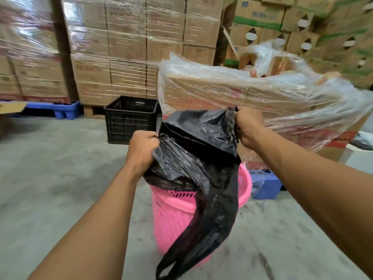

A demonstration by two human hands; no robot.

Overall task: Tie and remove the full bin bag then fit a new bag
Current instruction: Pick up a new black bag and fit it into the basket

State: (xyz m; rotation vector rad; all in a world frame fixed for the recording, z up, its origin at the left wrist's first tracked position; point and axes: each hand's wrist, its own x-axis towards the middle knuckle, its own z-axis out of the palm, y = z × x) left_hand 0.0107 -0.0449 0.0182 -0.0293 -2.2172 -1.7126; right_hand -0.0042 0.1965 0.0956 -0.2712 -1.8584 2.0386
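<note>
A black plastic bin bag (201,142) is held up over a pink mesh bin (173,217) that stands on the concrete floor. My left hand (141,148) is shut on the bag's left edge. My right hand (248,128) is shut on its right edge, higher and farther back. Between the hands the bag's mouth is stretched apart. A long strip of the black bag with a handle loop (167,268) hangs down in front of the bin. More black plastic lies bunched over the bin's near rim.
A black plastic crate (129,122) stands on the floor behind the bin. Shrink-wrapped cardboard boxes (252,91) sit close behind on the right, over a blue pallet (266,184). Tall wrapped box stacks (113,47) line the back. Concrete floor (50,168) spreads to the left.
</note>
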